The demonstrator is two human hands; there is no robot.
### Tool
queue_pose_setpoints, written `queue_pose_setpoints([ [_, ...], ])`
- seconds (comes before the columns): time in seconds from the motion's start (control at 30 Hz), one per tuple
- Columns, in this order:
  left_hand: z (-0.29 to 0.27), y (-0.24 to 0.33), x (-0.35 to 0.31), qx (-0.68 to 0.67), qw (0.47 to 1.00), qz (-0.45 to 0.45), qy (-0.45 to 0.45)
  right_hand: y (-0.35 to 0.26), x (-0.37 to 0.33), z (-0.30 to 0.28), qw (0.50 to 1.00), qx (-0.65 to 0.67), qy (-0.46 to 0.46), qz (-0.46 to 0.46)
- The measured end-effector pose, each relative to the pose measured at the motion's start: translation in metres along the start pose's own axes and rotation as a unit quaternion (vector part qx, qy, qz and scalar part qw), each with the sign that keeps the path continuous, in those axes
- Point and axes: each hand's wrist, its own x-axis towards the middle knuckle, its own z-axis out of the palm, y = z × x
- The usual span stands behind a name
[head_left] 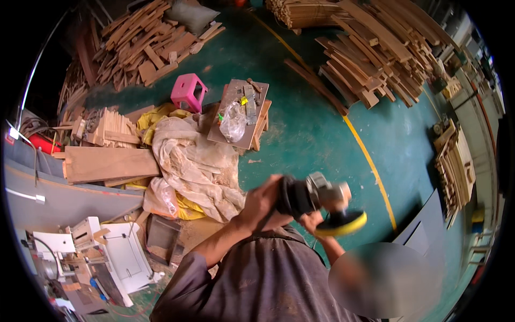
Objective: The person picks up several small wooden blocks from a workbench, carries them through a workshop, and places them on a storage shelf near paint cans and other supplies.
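A black and silver disc sander (300, 196) with a round, yellow-rimmed pad (343, 223) is held up in front of my body, above the floor. My left hand (263, 204) is closed round the rear of its dark body. Close below the tool's head, my right hand (311, 220) is closed on the sander too, with its fingers partly hidden and blurred. The pad points downward, tilted a little, and touches nothing that I can make out.
Ahead stands a small wooden table (219, 134) with a plastic bag (233, 122) and metal pieces, beside a pink stool (188, 91). Crumpled sheeting (188, 155) lies left. Wood piles (370, 59) stand at the back. A dark panel (424, 225) lies right, machinery (123, 257) lower left.
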Motion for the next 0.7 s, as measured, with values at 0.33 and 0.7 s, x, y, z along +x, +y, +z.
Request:
queue_pose_setpoints([
  [0.33,0.051,-0.207,0.163,0.298,0.945,-0.114,-0.066,-0.131,0.134,-0.216,0.943,-0.226,0.099,-0.223],
  [0.7,0.123,-0.295,0.41,0.13,0.964,0.147,-0.177,-0.014,0.533,-0.386,0.971,-0.119,0.196,-0.068],
])
